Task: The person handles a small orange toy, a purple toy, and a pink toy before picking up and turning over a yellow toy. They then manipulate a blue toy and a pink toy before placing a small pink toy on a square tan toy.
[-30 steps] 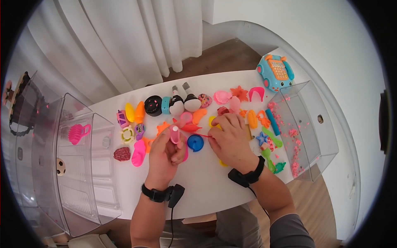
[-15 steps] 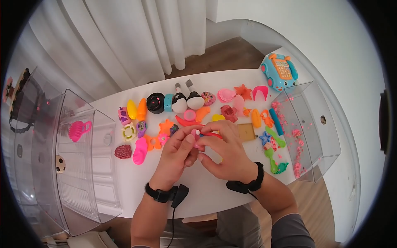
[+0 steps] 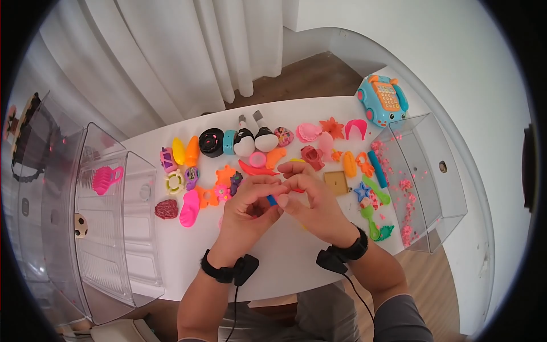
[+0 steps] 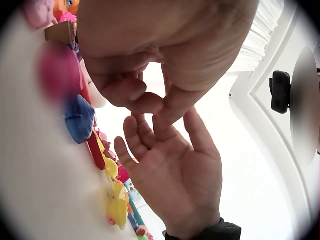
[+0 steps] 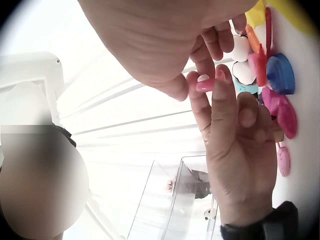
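Note:
My left hand [image 3: 250, 208] is raised over the middle of the table. Its thumb and index finger pinch a small pink toy piece [image 5: 204, 86] with a white knob, which the fingers hide in the head view. From the right, my right hand [image 3: 319, 208] meets it, fingertips at the pink piece and the left fingertips. The left wrist view shows its fingers spread, thumb apart from the index finger. Below the hands lie a notched blue disc [image 5: 281, 74] and a flat red stick [image 4: 96, 152]. Behind them is a red chilli-shaped toy [image 3: 255, 169].
Colourful toys spread across the white table [image 3: 256, 268], among them a black wheel [image 3: 211, 142] and a brown square tray [image 3: 337, 183]. Clear plastic bins stand at the left [image 3: 142, 228] and right [image 3: 427, 171]. A toy telephone [image 3: 383, 100] sits at the back right.
My right hand has moved left from beside the flat red stick to the left hand. My left hand has shifted right with the pink piece and turned, covering it from above.

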The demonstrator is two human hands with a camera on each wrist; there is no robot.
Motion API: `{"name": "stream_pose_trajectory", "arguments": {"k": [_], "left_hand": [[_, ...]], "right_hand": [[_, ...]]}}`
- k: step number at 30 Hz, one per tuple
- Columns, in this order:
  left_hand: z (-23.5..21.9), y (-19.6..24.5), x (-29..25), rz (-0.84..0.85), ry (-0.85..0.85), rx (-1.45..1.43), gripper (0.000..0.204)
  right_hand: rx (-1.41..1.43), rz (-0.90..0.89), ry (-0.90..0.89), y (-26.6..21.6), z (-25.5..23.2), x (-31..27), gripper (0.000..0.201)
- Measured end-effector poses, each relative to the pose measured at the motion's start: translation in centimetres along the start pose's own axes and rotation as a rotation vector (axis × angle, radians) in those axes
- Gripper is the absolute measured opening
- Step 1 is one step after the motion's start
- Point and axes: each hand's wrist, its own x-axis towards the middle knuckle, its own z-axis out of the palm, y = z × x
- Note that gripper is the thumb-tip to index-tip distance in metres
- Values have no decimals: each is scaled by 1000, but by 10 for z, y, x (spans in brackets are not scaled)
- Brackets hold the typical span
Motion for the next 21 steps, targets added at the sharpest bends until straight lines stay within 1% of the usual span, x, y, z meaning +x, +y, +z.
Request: {"name": "stream_pose_trajectory", "arguments": {"k": [1, 2, 3, 4, 5, 6, 7, 8, 9, 10, 11, 13, 14, 16, 17, 19, 21], "left_hand": [[1, 4, -1, 0, 2, 0, 38], [4, 19, 0, -129, 37, -97, 36], [6, 28, 1, -258, 71, -194, 35], [4, 28, 1, -257, 74, -195, 35], [0, 28, 1, -377, 47, -296, 32], [-3, 28, 1, -497, 18, -396, 32], [-3, 26, 0, -498, 21, -396, 32], [-3, 23, -1, -484, 2, -407, 33], [-3, 20, -1, -470, -17, -419, 36], [-4, 19, -1, -472, -19, -420, 36], [-8, 18, 0, -472, -8, -444, 36], [-10, 18, 1, -470, 6, -466, 36], [-10, 19, 2, -481, 34, -484, 36], [-10, 20, 3, -491, 63, -503, 36], [-10, 21, 3, -514, 32, -483, 35], [-10, 20, 3, -539, 0, -462, 35], [-9, 16, 2, -545, -36, -435, 33]], "right_hand": [[-45, -32, 11, 0, 1, 0, 20], [-45, -33, 9, 0, 1, 0, 20], [-143, -116, 46, 0, 0, 0, 20], [-241, -200, 82, 0, 0, 0, 21], [-240, -201, 79, 0, 1, 0, 21], [-332, -263, 87, -2, 2, -1, 21], [-424, -323, 94, -3, 2, -1, 22], [-423, -322, 94, -4, 4, 0, 22], [-448, -358, 79, -4, 5, 1, 23], [-475, -393, 66, -5, 7, 1, 24], [-475, -391, 67, -6, 8, 1, 24], [-421, -383, 184, -10, 11, 0, 23], [-420, -384, 183, -12, 9, -1, 23], [-287, -385, 159, -13, 2, -6, 21], [-286, -385, 158, -12, 1, -8, 21], [55, -243, -21, -9, -2, -10, 19], [79, -230, -42, -11, 0, -8, 19]]}}
